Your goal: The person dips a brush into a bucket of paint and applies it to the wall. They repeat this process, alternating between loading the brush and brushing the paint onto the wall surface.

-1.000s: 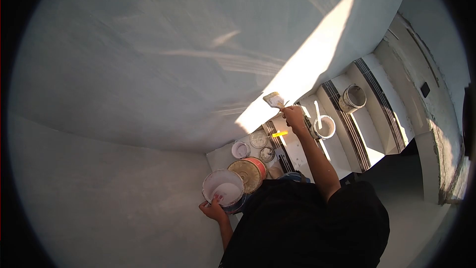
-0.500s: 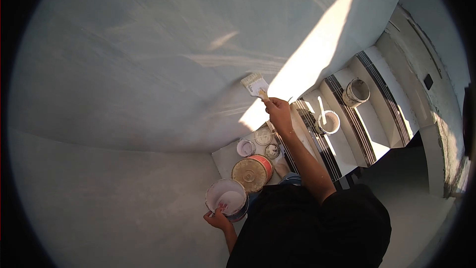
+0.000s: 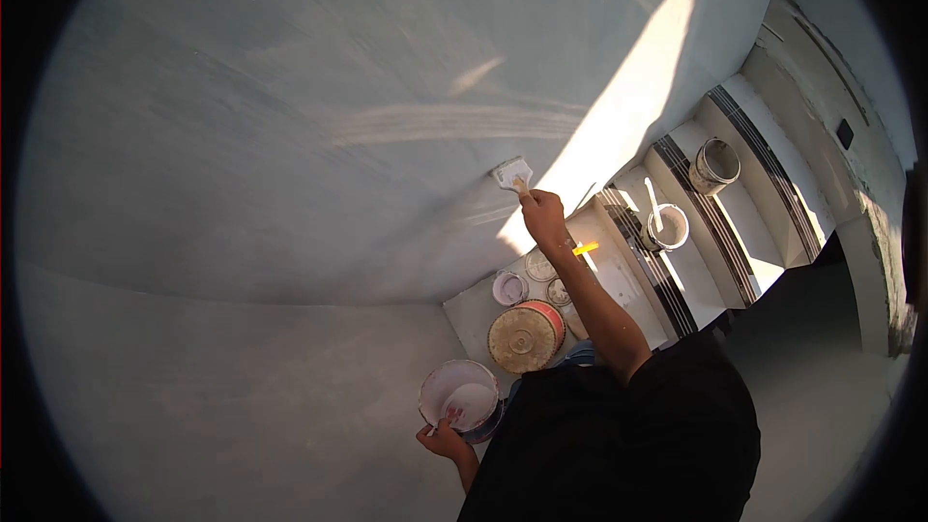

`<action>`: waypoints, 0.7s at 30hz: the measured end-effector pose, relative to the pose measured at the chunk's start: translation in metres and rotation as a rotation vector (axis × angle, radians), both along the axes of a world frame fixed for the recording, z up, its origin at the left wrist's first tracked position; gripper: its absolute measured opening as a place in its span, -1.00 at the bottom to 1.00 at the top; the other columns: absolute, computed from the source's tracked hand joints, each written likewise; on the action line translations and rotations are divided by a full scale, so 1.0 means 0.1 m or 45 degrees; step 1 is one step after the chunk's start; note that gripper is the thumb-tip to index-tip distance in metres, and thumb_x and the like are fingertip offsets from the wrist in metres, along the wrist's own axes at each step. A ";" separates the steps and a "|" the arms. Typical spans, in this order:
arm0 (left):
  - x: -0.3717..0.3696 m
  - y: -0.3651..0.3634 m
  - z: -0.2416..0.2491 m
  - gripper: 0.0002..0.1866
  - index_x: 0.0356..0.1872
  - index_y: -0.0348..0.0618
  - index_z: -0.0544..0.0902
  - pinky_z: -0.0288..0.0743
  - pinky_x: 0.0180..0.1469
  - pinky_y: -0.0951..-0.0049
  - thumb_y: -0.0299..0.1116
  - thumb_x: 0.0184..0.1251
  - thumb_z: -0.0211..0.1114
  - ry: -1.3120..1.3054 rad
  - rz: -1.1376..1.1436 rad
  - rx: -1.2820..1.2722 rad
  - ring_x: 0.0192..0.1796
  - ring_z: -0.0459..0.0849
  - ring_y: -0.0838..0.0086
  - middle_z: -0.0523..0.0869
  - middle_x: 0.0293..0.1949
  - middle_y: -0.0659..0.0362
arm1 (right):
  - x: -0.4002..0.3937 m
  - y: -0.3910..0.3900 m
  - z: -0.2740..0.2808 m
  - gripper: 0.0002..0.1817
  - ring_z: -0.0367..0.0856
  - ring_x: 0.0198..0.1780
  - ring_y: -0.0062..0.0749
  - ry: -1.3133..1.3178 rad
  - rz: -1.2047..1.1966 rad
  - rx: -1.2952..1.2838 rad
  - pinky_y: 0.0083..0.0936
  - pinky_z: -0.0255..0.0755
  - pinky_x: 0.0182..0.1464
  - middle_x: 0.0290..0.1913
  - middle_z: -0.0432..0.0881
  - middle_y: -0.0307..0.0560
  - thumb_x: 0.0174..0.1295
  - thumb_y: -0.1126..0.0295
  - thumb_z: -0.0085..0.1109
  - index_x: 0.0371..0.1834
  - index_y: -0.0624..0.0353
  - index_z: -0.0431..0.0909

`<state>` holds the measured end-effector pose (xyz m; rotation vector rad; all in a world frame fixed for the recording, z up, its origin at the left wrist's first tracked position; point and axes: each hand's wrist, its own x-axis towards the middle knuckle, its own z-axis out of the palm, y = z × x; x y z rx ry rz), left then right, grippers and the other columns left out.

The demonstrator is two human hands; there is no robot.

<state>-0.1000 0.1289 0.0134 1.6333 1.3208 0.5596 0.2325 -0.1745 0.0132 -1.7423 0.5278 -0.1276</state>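
Note:
My right hand (image 3: pixel 544 216) is closed round the handle of a wide paint brush (image 3: pixel 512 172), whose bristles are at the grey-blue wall (image 3: pixel 387 58), beside a bright patch of sunlight. Low in the view, my left hand (image 3: pixel 443 439) grips the rim of a paint bucket (image 3: pixel 458 392). Pale paint lies inside that bucket, and reddish marks show by the fingers. Just right of the bucket stands a red drum with a dirty round lid (image 3: pixel 523 337).
Near the drum are a small pot of pale paint (image 3: pixel 509 288) and round lids (image 3: pixel 540 265). Steps with dark striped edges (image 3: pixel 730 275) rise at the right, holding a white bucket with a stick (image 3: pixel 665 228) and a metal can (image 3: pixel 715 166). A yellow object (image 3: pixel 586 248) lies beside my forearm.
The view has shifted, moving the steps and buckets rightward. The brush has turned in my right hand, its head now pointing more upward. A yellow object has come into sight beside my right forearm.

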 end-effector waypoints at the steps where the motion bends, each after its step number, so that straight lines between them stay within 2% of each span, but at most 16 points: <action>1: 0.03 -0.03 0.11 -0.60 -0.19 -0.30 0.35 0.57 -0.13 0.32 -0.62 -0.06 0.34 0.009 -0.003 -0.024 -0.17 0.62 0.21 0.50 -0.19 -0.07 | -0.08 0.03 0.14 -0.62 0.63 -0.43 0.07 -0.082 0.004 0.073 -0.16 0.45 -0.27 -0.50 0.64 0.24 0.27 0.22 0.13 -0.35 0.43 0.65; 3: -0.01 0.04 0.14 -0.60 -0.19 -0.29 0.34 0.58 -0.14 0.31 -0.63 -0.06 0.33 0.048 -0.029 -0.016 -0.17 0.63 0.19 0.51 -0.18 -0.08 | -0.26 0.10 0.27 -0.61 0.64 -0.43 -0.02 -0.240 0.008 0.229 -0.20 0.44 -0.28 -0.49 0.66 0.20 0.27 0.21 0.14 -0.27 0.42 0.67; 4: 0.10 0.15 0.09 -0.60 -0.19 -0.29 0.34 0.59 -0.15 0.31 -0.64 -0.06 0.32 0.068 -0.062 0.024 -0.17 0.63 0.18 0.51 -0.18 -0.09 | -0.24 0.11 0.28 -0.58 0.67 -0.41 -0.10 -0.205 0.028 0.377 -0.23 0.45 -0.28 -0.44 0.69 0.18 0.26 0.17 0.17 -0.16 0.39 0.69; 7: 0.10 0.30 0.11 -0.60 -0.19 -0.28 0.33 0.59 -0.17 0.29 -0.65 -0.06 0.31 0.033 -0.112 0.056 -0.18 0.64 0.17 0.52 -0.17 -0.10 | -0.42 0.22 -0.20 -0.56 0.68 -0.41 -0.12 -0.114 0.000 0.193 -0.24 0.46 -0.29 -0.45 0.69 0.20 0.26 0.12 0.17 -0.20 0.38 0.71; 8: 0.11 0.33 0.10 -0.60 -0.19 -0.27 0.33 0.59 -0.18 0.28 -0.65 -0.06 0.31 -0.004 -0.117 0.052 -0.19 0.64 0.17 0.52 -0.17 -0.10 | -0.50 0.26 -0.38 -0.55 0.68 -0.42 -0.09 -0.011 0.003 0.135 -0.21 0.48 -0.29 -0.48 0.69 0.22 0.25 0.09 0.19 -0.31 0.37 0.72; 9: 0.09 0.37 0.09 -0.60 -0.19 -0.27 0.33 0.59 -0.18 0.28 -0.65 -0.06 0.30 -0.016 -0.117 0.042 -0.19 0.64 0.18 0.52 -0.17 -0.10 | -0.53 0.29 -0.65 -0.56 0.67 -0.46 -0.07 0.078 0.042 0.002 -0.18 0.48 -0.31 -0.53 0.66 0.21 0.24 0.10 0.18 -0.44 0.35 0.71; 11: 0.02 0.48 0.04 -0.60 -0.19 -0.27 0.33 0.58 -0.18 0.28 -0.66 -0.06 0.29 -0.039 -0.111 0.023 -0.19 0.64 0.19 0.53 -0.18 -0.10 | -0.50 0.43 -1.06 -0.59 0.67 -0.45 -0.05 0.174 0.057 -0.065 -0.18 0.50 -0.28 -0.52 0.67 0.25 0.21 0.18 0.19 -0.43 0.42 0.70; 12: 0.02 0.46 -0.01 -0.60 -0.18 -0.27 0.33 0.58 -0.18 0.28 -0.66 -0.06 0.29 -0.067 -0.113 -0.014 -0.19 0.64 0.19 0.53 -0.19 -0.09 | -0.44 0.45 -1.08 -0.61 0.68 -0.43 0.01 0.124 -0.006 -0.097 -0.13 0.50 -0.25 -0.51 0.66 0.28 0.20 0.20 0.16 -0.48 0.41 0.68; 14: 0.04 0.50 -0.01 -0.60 -0.17 -0.27 0.33 0.58 -0.18 0.28 -0.67 -0.06 0.28 -0.117 -0.123 -0.066 -0.19 0.64 0.20 0.53 -0.20 -0.09 | -0.18 0.58 -0.99 -0.64 0.69 -0.39 0.12 0.029 -0.136 -0.139 -0.05 0.51 -0.21 -0.50 0.65 0.33 0.18 0.26 0.12 -0.56 0.39 0.65; 15: 0.01 0.54 0.00 -0.60 -0.17 -0.27 0.33 0.58 -0.18 0.28 -0.67 -0.06 0.27 -0.106 -0.134 -0.038 -0.20 0.64 0.20 0.52 -0.20 -0.09 | -0.08 0.63 -0.88 -0.67 0.68 -0.34 0.22 0.119 -0.166 -0.083 0.00 0.51 -0.16 -0.46 0.66 0.35 0.15 0.30 0.09 -0.55 0.40 0.64; 17: 0.01 0.67 0.03 -0.59 -0.15 -0.27 0.33 0.58 -0.18 0.28 -0.67 -0.06 0.26 -0.081 -0.165 0.018 -0.21 0.64 0.19 0.52 -0.22 -0.08 | -0.11 0.75 -0.50 -0.66 0.67 -0.37 0.21 0.114 -0.246 -0.045 -0.09 0.52 -0.20 -0.45 0.68 0.31 0.18 0.28 0.12 -0.51 0.39 0.64; 20: -0.22 0.81 -0.16 -0.59 -0.14 -0.27 0.33 0.57 -0.16 0.26 -0.67 -0.06 0.24 -0.025 -0.139 0.044 -0.21 0.63 0.17 0.51 -0.22 -0.06 | -0.56 0.71 0.20 -0.66 0.66 -0.43 0.09 -0.134 -0.193 0.079 -0.20 0.51 -0.26 -0.48 0.67 0.25 0.19 0.25 0.15 -0.48 0.39 0.65; 21: -0.25 0.79 -0.13 -0.60 -0.15 -0.26 0.33 0.57 -0.15 0.26 -0.67 -0.06 0.24 -0.048 -0.134 0.004 -0.21 0.63 0.17 0.51 -0.22 -0.06 | -0.71 0.72 0.37 -0.64 0.58 -0.46 -0.12 -0.223 -0.177 0.195 -0.31 0.45 -0.31 -0.55 0.61 0.11 0.22 0.24 0.16 -0.47 0.40 0.66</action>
